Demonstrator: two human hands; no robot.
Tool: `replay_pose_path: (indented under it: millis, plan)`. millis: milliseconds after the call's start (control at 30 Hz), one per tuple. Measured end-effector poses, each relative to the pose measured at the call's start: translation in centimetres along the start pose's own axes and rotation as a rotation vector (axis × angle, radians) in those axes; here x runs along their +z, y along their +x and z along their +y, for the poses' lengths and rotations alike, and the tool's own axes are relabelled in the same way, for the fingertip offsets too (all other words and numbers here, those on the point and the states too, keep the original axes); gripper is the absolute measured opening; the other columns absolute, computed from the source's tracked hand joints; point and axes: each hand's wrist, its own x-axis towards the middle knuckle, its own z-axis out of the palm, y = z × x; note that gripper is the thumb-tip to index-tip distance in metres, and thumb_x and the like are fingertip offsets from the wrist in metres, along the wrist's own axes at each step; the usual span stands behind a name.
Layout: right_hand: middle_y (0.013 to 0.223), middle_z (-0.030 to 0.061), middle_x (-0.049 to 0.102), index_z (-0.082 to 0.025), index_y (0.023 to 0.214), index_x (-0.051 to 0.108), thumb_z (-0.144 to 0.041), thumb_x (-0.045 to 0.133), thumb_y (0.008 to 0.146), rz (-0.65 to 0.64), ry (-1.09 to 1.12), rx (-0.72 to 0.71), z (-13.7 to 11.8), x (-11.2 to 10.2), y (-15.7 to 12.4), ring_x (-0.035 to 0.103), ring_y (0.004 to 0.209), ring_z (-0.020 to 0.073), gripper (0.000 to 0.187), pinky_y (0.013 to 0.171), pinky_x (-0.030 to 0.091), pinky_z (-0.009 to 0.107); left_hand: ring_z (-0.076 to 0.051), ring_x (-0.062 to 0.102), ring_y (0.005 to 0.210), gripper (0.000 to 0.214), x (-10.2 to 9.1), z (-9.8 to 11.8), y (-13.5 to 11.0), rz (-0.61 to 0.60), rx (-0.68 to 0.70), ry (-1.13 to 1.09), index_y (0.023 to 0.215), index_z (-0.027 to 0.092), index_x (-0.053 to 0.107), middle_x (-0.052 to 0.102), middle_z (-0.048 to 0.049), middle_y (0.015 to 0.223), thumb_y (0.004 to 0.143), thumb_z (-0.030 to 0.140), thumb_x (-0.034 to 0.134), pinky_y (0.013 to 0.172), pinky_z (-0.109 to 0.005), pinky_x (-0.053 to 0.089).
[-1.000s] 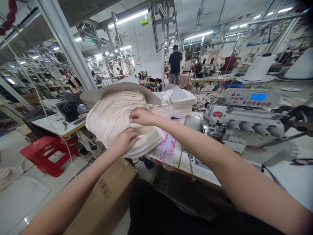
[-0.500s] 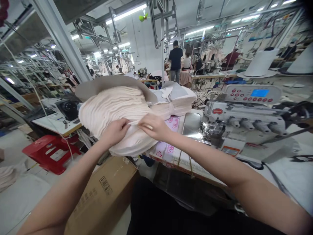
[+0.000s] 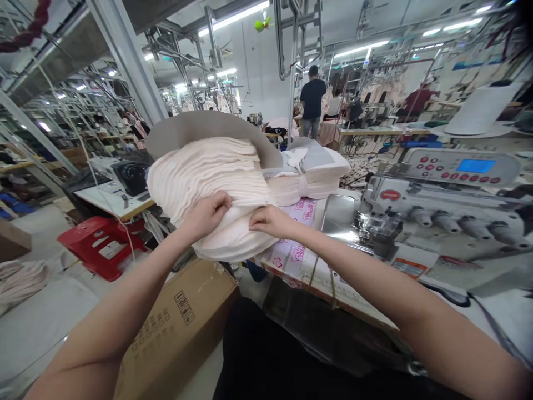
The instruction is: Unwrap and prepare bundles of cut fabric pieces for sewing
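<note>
A thick stack of cream fabric pieces [image 3: 200, 169] bulges over the left end of the sewing table, with a grey card sheet [image 3: 195, 129] on top. My left hand [image 3: 206, 214] is closed, its fingers pinching into the lower layers of the stack. My right hand [image 3: 270, 220] pinches the edge of a fabric layer just to the right of it. Both hands touch the stack's front face, a short gap apart.
A tied bundle of white fabric [image 3: 310, 178] lies behind the stack. An overlock sewing machine [image 3: 437, 205] with a control panel stands at the right. A cardboard box [image 3: 179, 322] sits below the stack, a red stool [image 3: 94, 244] on the floor at left. A person [image 3: 312, 105] stands far back.
My right hand moved down from the stack's upper front to its lower edge. My left hand rose slightly and closed on the layers. The view shifted a little to the left.
</note>
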Motion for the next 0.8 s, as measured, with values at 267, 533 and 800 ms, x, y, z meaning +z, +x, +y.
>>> replay_pose_path:
  millis: [267, 533, 800]
  plan:
    - [0.071, 0.0005, 0.063, -0.012, 0.070, 0.062, -0.015, 0.058, 0.077, 0.201, 0.149, 0.208, -1.9, -1.0, 2.4, 0.053, 0.067, 0.0097, 0.009, 0.064, 0.036, 0.021, -0.020, 0.052, 0.104, 0.023, 2.6, 4.2, -4.1, 0.150, 0.215, 0.273, 0.103, 0.016, 0.054, 0.057, -0.0098, 0.109, 0.084, 0.017, 0.041, 0.089, -0.033, 0.042]
    - [0.061, -0.0031, 0.056, -0.012, 0.061, 0.057, -0.018, 0.060, 0.073, 0.214, 0.251, 0.237, -1.0, -1.4, 4.6, 0.047, 0.059, 0.0079, 0.014, 0.057, 0.032, 0.021, -0.024, 0.050, 0.105, 0.035, 6.9, 1.1, -3.8, -0.063, 0.076, 0.162, 0.109, 0.015, 0.053, 0.054, -0.0109, 0.111, 0.080, 0.033, 0.054, 0.093, -0.039, 0.041]
    - [0.059, -0.0035, 0.055, -0.010, 0.062, 0.058, -0.014, 0.061, 0.072, 0.178, 0.320, 0.215, -0.5, -1.3, 4.2, 0.046, 0.059, 0.0075, 0.011, 0.062, 0.035, 0.021, -0.018, 0.058, 0.090, 0.022, 5.4, 0.0, -2.9, -0.129, 0.038, -0.031, 0.093, 0.017, 0.063, 0.062, -0.0065, 0.096, 0.080, 0.033, 0.054, 0.084, -0.032, 0.045]
